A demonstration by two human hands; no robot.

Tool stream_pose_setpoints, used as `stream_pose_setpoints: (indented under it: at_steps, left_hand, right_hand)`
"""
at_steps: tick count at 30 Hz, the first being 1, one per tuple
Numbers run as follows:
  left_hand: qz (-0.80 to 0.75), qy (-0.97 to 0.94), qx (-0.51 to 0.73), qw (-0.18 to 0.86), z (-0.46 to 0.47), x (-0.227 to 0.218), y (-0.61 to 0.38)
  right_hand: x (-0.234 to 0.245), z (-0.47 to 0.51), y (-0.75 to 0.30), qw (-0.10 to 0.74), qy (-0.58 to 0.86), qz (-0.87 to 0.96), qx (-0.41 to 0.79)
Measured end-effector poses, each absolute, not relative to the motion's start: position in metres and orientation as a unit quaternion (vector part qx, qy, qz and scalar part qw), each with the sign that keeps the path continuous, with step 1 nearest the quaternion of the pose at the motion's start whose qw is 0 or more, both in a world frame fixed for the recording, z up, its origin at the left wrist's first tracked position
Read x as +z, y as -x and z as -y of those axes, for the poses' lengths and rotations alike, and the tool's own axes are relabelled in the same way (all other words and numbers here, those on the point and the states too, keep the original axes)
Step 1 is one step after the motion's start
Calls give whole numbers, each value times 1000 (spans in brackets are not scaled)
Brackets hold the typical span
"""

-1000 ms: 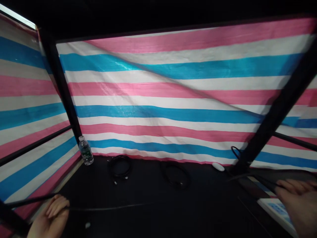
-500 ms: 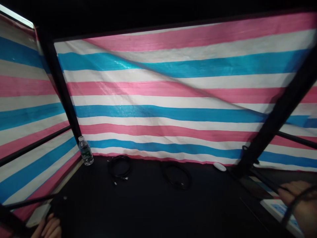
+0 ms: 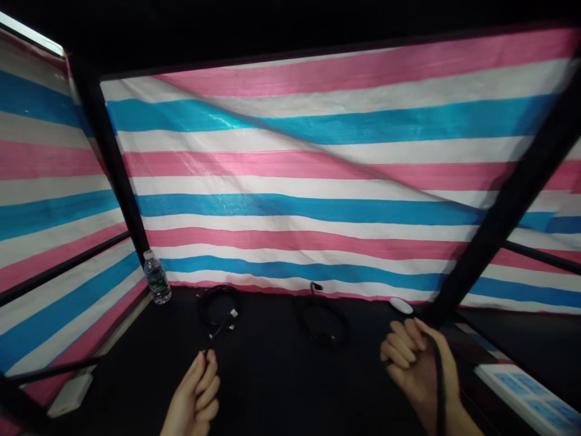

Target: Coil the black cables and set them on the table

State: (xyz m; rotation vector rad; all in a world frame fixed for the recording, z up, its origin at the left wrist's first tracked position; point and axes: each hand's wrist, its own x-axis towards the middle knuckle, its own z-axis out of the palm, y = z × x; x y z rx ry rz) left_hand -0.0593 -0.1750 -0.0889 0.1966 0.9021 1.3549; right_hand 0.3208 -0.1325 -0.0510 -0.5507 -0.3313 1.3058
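My left hand is closed in a pinch around a thin black cable, whose pale metal plug points up and to the right. My right hand is closed around a black cable too; a length of it curves over the thumb and down past the wrist. Behind them on the black table lie a coiled black cable at left and another coil in the middle. A dark cable end stands up against the sheet above the middle coil; I cannot tell which cable it belongs to.
A clear water bottle stands at the back left corner. By the right post lies a white oval object. A white box with blue panels is at right, a pale block at lower left. Striped sheeting closes the back.
Both hands have moved inward from the sides over the table, each with a cable. The left one's plug now shows clearly. A dark cable end has appeared above the middle coil.
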Motion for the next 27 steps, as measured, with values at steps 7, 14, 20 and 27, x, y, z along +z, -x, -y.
stream_pose_setpoints:
  at_steps: [7,14,20,27]
  left_hand:
    - [-318,-126,592,730,168,-93,40]
    - [-307,-150,580,739,164,-101,36]
    - [-320,-151,580,734,165,-96,27]
    - [-299,-158,559,757,167,-72,16]
  right_hand:
    - [-65,140,-285,692,235,195,654]
    - [-82,144,-281,646,194,262,690]
    - [-86,145,-270,622,156,307,703]
    - [-79,141,-248,592,230,365,680]
